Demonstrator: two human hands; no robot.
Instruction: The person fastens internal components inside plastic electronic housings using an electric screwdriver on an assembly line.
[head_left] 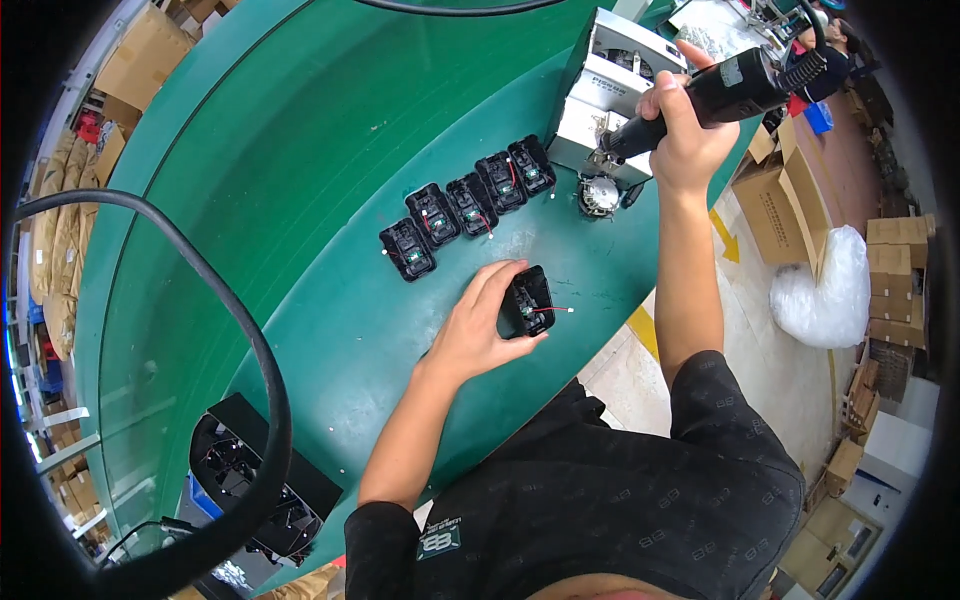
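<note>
My left hand is closed around the side of a small black plastic housing on the green table. A green circuit board and a red wire with a white plug show in that housing. Up at the right, my right hand grips a black electric screwdriver, held slanting with its nose down to the left. The screwdriver's tip is at the front of a white, box-shaped machine, which looks like a screw feeder; whether they touch I cannot tell. Several similar open housings lie in a slanting row beyond my left hand.
A round metal part sits before the white machine. At the lower left, a black bin holds dark parts, with a thick black cable arching over it. A green conveyor-like channel runs behind the table. Cardboard boxes stand on the floor at right.
</note>
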